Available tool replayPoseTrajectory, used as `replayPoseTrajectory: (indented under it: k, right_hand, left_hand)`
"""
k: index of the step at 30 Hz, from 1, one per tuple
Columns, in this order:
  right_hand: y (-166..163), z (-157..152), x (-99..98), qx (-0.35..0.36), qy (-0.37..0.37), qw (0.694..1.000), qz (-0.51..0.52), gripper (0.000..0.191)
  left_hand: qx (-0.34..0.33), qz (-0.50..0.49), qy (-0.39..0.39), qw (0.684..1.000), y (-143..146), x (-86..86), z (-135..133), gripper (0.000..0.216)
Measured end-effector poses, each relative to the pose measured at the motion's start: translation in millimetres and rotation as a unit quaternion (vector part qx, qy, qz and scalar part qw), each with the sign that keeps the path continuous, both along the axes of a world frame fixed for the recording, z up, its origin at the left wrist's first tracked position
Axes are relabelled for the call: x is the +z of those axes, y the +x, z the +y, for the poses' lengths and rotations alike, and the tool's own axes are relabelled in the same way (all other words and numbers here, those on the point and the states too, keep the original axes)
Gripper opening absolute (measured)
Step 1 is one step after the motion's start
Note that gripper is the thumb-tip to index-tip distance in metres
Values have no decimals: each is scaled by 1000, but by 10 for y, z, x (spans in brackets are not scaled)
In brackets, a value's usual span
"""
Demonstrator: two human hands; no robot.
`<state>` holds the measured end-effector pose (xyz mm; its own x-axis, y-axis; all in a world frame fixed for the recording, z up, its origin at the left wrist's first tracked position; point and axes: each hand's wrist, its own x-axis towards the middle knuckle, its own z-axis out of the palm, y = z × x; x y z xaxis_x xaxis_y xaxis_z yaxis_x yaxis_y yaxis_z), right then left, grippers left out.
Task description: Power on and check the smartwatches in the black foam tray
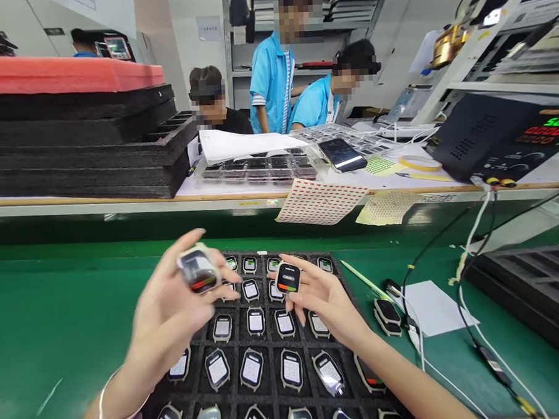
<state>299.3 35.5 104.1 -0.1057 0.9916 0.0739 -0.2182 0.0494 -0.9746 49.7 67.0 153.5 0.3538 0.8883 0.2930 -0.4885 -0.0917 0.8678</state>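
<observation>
One cam, head-worn: looks fwd & down from above & behind the person's L hand (172, 294) & R hand (322, 291), both close to the lens. Forearms come in from the bottom of the pic, behind the fingers. Tray (236, 346) sits below the fingers, viewed at a slant, near row cut by the bottom edge. Green mat (72, 342) spreads L & R of them. Beyond the fingers, view runs up past the foam stack (73, 144) to co-workers (268, 80), farther off.
</observation>
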Motion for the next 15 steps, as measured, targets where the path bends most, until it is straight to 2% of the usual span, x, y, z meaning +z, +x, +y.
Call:
replayPoseTrajectory:
  k: [4,7,15]
  right_hand:
    - [-8,-32,55,-3,17,1000,3,56]
    - [-16,-38,64,-23,31,999,-15,52]
    - [-21,-17,36,-101,45,989,-99,23]
  left_hand:
    - [-112,29,-64,991,387,-259,180,56]
    - [-133,52,-69,987,530,-393,212,53]
    - [-167,36,-30,985,526,-453,162,50]
